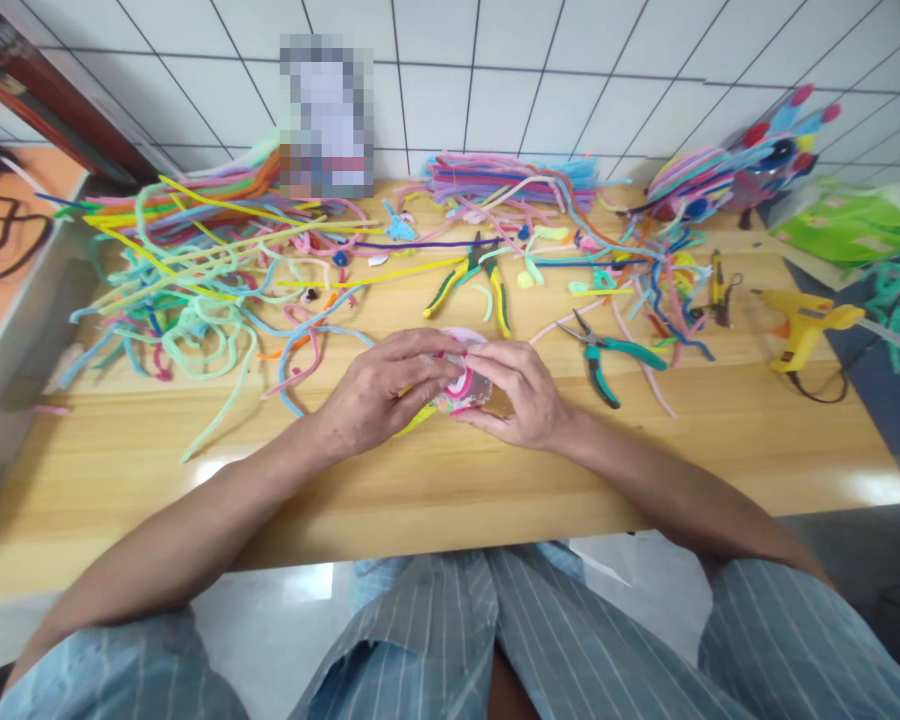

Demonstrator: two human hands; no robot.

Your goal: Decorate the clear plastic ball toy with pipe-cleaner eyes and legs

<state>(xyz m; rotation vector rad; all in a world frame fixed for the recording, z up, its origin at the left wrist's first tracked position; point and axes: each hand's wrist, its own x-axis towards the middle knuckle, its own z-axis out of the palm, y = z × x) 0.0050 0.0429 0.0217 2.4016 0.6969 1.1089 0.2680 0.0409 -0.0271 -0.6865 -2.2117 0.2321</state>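
Note:
My left hand (379, 390) and my right hand (517, 392) meet over the middle of the wooden table (435, 490). Both close their fingers round a small coiled pipe-cleaner piece (466, 385) in pink, red and white. A yellow-green stem (418, 420) sticks out under my left palm. Most of the piece is hidden by my fingers.
Loose pipe cleaners (202, 290) in many colours cover the table's back half. Yellow-handled pliers (471, 280) lie just behind my hands, teal-handled pliers (607, 352) to their right. A yellow glue gun (806, 325) rests at the far right, near a small cutter (718, 285).

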